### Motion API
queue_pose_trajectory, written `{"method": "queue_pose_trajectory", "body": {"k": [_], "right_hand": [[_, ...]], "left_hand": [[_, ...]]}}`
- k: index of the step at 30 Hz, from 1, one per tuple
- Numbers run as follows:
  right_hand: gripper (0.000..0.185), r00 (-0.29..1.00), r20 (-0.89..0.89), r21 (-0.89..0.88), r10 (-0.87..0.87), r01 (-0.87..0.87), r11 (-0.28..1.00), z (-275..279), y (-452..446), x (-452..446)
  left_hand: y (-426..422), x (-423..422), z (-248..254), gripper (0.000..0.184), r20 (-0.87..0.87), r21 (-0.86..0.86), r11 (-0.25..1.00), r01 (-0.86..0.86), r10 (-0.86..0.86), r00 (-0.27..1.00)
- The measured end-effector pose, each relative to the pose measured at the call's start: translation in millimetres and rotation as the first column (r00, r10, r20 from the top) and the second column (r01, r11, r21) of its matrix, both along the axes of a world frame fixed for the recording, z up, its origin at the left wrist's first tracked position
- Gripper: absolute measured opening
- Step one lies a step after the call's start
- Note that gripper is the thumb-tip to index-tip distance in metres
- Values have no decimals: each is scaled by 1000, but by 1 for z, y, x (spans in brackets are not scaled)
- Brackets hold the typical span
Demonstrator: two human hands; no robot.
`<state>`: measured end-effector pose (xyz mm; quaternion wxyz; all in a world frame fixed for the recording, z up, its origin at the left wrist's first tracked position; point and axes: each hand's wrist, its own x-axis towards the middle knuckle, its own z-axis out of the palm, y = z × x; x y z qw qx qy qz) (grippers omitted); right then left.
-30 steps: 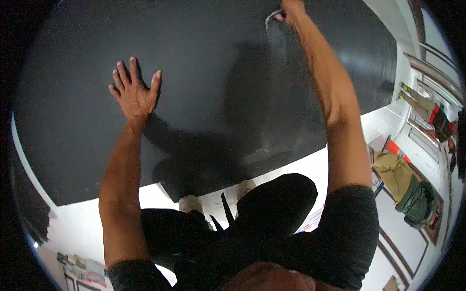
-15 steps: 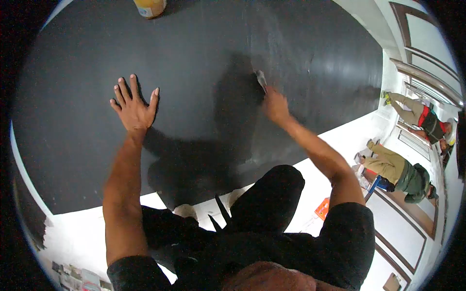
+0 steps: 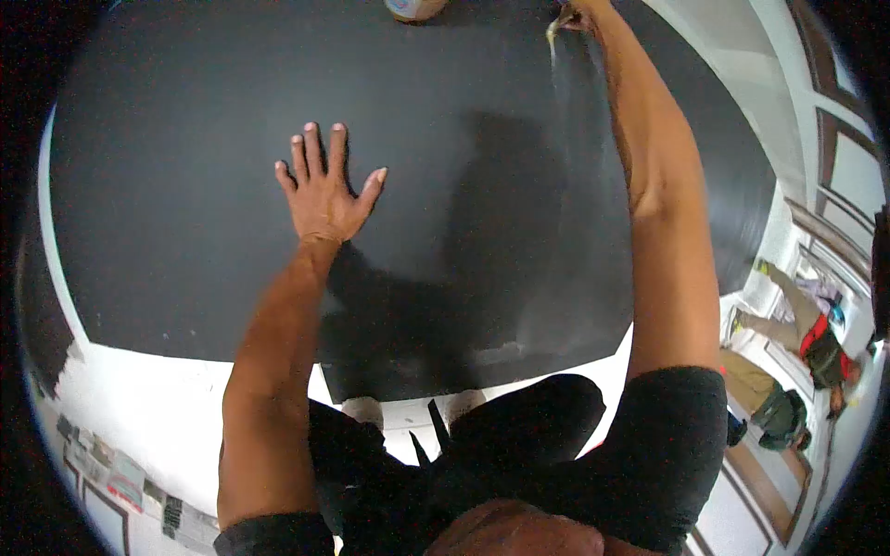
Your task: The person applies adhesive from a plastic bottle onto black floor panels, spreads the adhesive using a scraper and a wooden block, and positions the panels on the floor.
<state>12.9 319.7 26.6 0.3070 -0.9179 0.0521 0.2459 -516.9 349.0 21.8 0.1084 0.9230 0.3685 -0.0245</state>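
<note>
Palm down, my left hand [image 3: 326, 199] rests just left of the middle of the dark panel [image 3: 176, 241], fingers spread wide, holding nothing. Over the panel's far right part, my right hand [image 3: 586, 15], partly cropped, curls around a small pale-tipped tool [image 3: 553, 35]. A jar [image 3: 415, 8] stands far up the panel, near its centre line.

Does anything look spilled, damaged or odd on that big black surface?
A pale smudge near the lower edge of the black surface looks odd against the dark around it. Faint whitish streaks also show near the right hand. I can't tell whether they're residue, scratches or glare.
</note>
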Motion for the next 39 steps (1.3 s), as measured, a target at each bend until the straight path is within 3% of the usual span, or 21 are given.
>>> {"method": "queue_pose_trajectory", "body": {"k": [2,4,5,7,8,9,11,13,16,23,27,29,31,35,37,39], "right_hand": [[23,939,85,-178,335,-316,932,17,18,-5],[29,765,105,-377,636,-561,737,34,14,-18],[29,769,93,-383,632,-558,736,42,-2,-33],[35,477,184,-273,859,-815,511,61,-34,-63],[36,399,81,-462,914,-797,389,57,-36,-67],[36,410,63,-472,910,-791,389,51,-58,-76],[33,185,160,-543,970,-803,243,39,-109,-101],[47,186,1,-557,983,-816,156,47,-151,-146],[62,254,-54,-466,966,-862,201,50,-226,-213],[62,357,-7,-348,934,-877,332,61,-376,-384],[61,439,-117,-357,891,-855,375,71,-421,-463],[60,452,-143,-364,880,-851,378,70,-443,-500],[58,409,-54,-436,911,-830,347,52,-470,-535],[60,425,48,-435,904,-806,402,65,-471,-559],[58,540,-126,-354,832,-808,471,77,-461,-555],[57,531,-105,-335,841,-815,473,79,-462,-551]], "left_hand": [[0,-1,0,87,0,-16,1000,11,-11,1000],[1,-2,-2,87,17,6,1000,10,-10,1000],[-1,-3,-3,87,42,21,1000,15,-16,999],[-2,-4,-5,86,66,23,1000,18,-20,998],[-3,-4,-6,86,96,41,999,16,-20,995],[-5,-5,-7,86,99,21,999,29,-31,995],[-3,-5,-8,85,98,63,998,21,-27,995],[-3,-6,-8,86,102,55,997,48,-53,993],[-4,-10,-17,86,162,123,992,40,-60,985],[-6,-7,-26,86,213,244,968,62,-116,970],[-5,-10,-29,89,231,268,961,65,-129,964],[-7,-15,-31,93,256,250,966,69,-135,957],[0,-17,-32,98,241,211,974,78,-129,962],[23,-28,-53,103,220,113,987,114,-137,966],[29,-45,-53,105,228,-85,985,153,-130,965],[28,-63,-43,105,175,-101,986,130,-111,978]]}}
